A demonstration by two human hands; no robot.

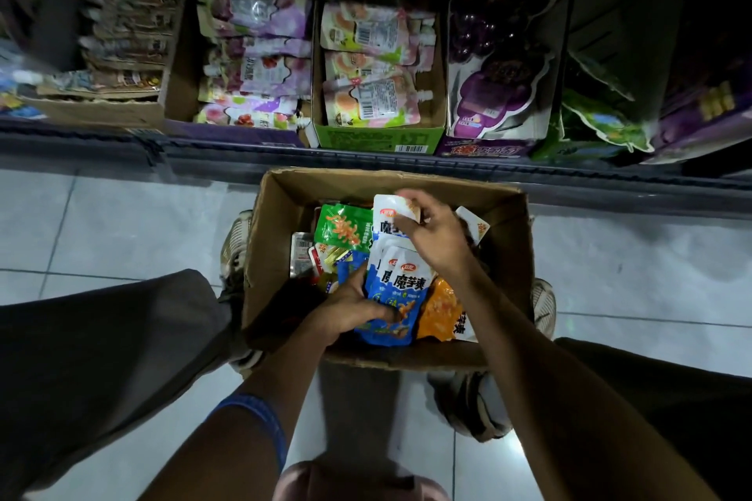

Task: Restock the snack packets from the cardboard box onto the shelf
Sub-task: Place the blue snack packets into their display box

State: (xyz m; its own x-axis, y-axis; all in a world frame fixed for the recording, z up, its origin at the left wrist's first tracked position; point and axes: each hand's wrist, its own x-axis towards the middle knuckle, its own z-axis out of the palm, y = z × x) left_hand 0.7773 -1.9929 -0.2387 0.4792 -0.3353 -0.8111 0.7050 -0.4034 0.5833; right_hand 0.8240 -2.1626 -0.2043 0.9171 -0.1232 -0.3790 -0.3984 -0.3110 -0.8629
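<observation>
On the left of the shelf [366,159], a brown tray [101,110] holds dim packets; next to it stand trays of pale pouches [260,65] and peach pouches [366,65], then a purple grape display [500,53] and green packs [602,122] on the far right. None of these look like the packets being handled, so where they belong on the shelf cannot be told.

Below, the cardboard box [276,216] sits on the tiled floor just in front of the shelf, between the person's feet. It is still well filled: a green packet [339,228] at its left, blue-and-white snack packets [401,289] in the middle, an orange packet [437,309] to the right.

The left hand [350,311] grips the lower edge of a bunch of blue-and-white packets, fingers curled round them. The right hand [435,236] pinches the top of another one [390,211], lifting or sorting it within the box.

By my reckoning the job is at the gathering stage: packets are being collected in hand, none is on its way to the shelf yet, and most of the box remains to be moved.
</observation>
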